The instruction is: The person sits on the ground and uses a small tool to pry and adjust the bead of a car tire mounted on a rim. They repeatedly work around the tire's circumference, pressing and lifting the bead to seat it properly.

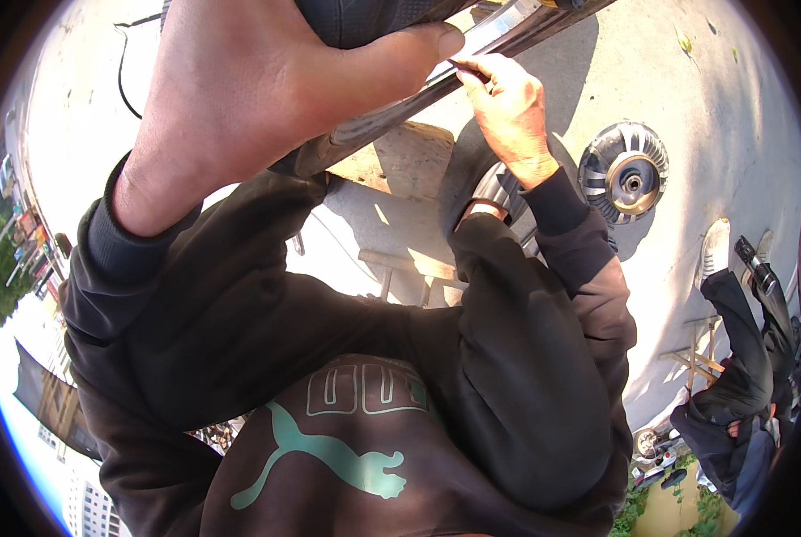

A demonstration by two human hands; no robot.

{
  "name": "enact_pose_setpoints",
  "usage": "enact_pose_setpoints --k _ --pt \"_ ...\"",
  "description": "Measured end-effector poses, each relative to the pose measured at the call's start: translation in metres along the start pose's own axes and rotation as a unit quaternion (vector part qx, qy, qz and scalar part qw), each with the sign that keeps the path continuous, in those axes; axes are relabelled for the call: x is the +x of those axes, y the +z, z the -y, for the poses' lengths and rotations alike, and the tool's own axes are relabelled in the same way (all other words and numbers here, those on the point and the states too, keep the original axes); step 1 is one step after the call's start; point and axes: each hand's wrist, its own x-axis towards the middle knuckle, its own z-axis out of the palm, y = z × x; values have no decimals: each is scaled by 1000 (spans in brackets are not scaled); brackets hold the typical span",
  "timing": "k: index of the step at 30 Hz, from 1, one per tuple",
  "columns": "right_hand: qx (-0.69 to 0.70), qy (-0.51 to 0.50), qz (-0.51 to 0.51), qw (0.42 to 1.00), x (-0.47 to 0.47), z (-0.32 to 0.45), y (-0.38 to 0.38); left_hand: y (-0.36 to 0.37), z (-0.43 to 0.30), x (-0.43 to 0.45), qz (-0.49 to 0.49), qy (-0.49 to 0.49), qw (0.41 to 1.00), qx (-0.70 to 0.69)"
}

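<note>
Close to the camera, my left hand (259, 101) lies against a black rubber tyre (373, 20), its thumb stretched along the tyre's side. The other fingers of that hand are hidden. Under the thumb runs a shiny curved metal wheel rim (501, 30) with a dark edge (387, 121) slanting down to the left. At this edge my right hand (511, 111) pinches a thin dark piece (455, 64) between thumb and forefinger; what it is cannot be told. Much of the wheel is cut off by the top of the picture.
Beneath the wheel lies a wooden board (414, 154) on the concrete ground. A round finned metal wheel hub (625, 173) rests to the right. Between my knees shows a low wooden stool (407, 265). Another person (736, 376) sits at far right beside a wooden stool (696, 356).
</note>
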Motion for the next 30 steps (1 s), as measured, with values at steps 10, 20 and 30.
enact_pose_setpoints --k 10,20,30 --pt "155 -98 315 931 -27 20 -30 -12 -2 5 31 -57 994 -84" --pt "382 -3 507 773 -32 53 -45 0 1 0 11 -32 999 -43" --pt "233 -168 298 911 -29 57 -13 -11 0 9 43 -45 991 -117"
